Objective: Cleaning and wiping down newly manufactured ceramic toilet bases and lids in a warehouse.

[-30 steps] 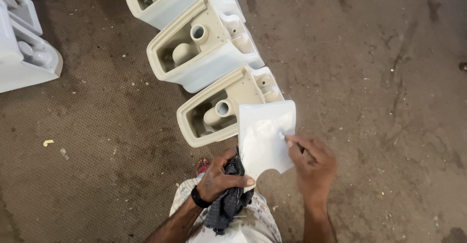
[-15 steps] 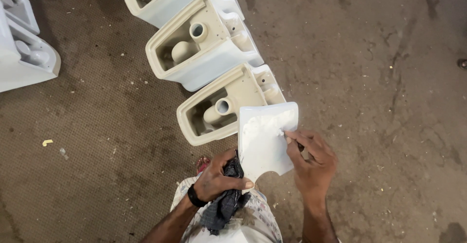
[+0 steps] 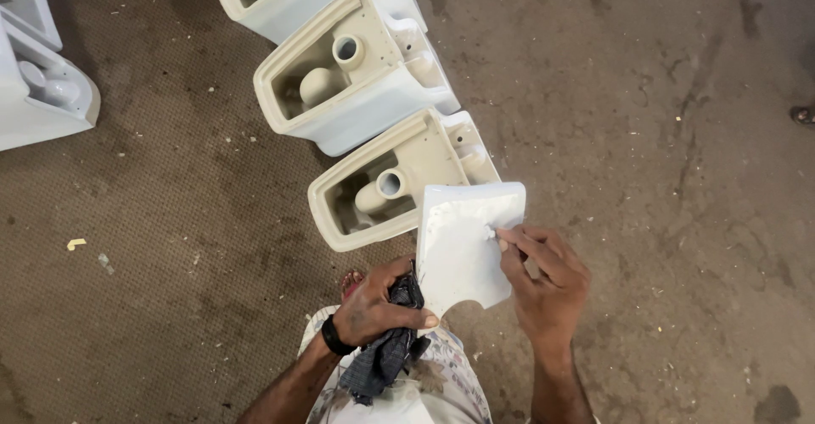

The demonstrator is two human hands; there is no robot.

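Left hand (image 3: 373,309) clamping slab (image 3: 463,250) and rag (image 3: 386,352) steady; right hand (image 3: 543,280) fingertips pinched together, rubbing its face.

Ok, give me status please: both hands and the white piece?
Left hand grips white ceramic piece plus dark rag. Right hand fingertips press its face. Unglazed toilet casting just behind.

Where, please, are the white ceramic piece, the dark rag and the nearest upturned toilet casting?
white ceramic piece (image 3: 463,254): head view, middle of its flat face.
dark rag (image 3: 386,358): head view, hanging folds below the left hand.
nearest upturned toilet casting (image 3: 340,212): head view, left rim.
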